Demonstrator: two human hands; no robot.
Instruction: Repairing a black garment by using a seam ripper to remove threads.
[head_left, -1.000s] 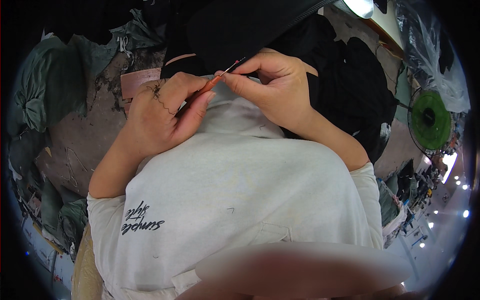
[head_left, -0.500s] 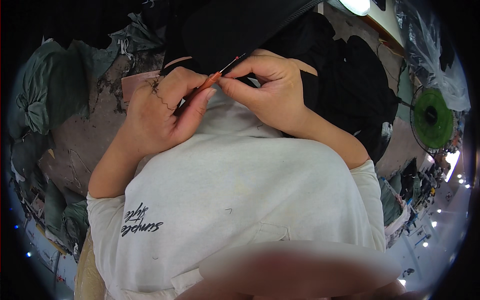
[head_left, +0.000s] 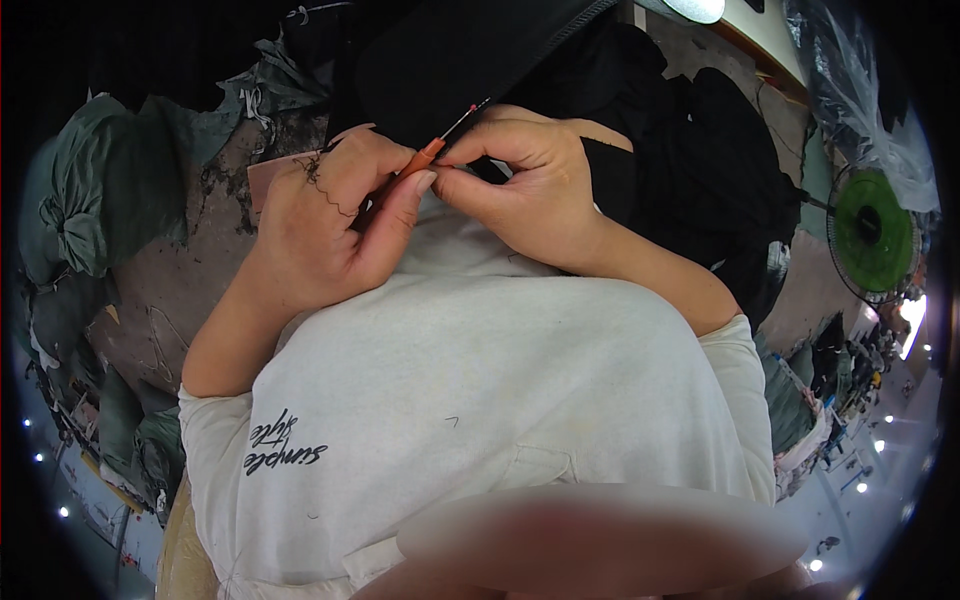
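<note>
My left hand (head_left: 335,205) is closed round a seam ripper with an orange handle (head_left: 428,153), its thin metal fork and small red ball pointing up and right. My right hand (head_left: 535,170) is beside it, thumb and forefinger pinched together close to the seam ripper's collar. What lies between those fingertips is too small and dark to make out. Dark loose threads (head_left: 325,185) cling to the back of my left hand. Black fabric (head_left: 430,70) is spread beyond both hands, and more black cloth (head_left: 690,170) is bunched to the right of my right hand.
Knotted green cloth bundles (head_left: 100,190) rest on the grey floor at the left. On the right stand a green fan (head_left: 875,230) and, above it, clear plastic sheeting (head_left: 860,100). A pale tabletop edge (head_left: 755,40) reaches in at the upper right.
My right hand has shifted slightly left, and the seam ripper's tip now shows clear of its fingers. The left hand keeps its hold on the handle. The whole view has shifted slightly.
</note>
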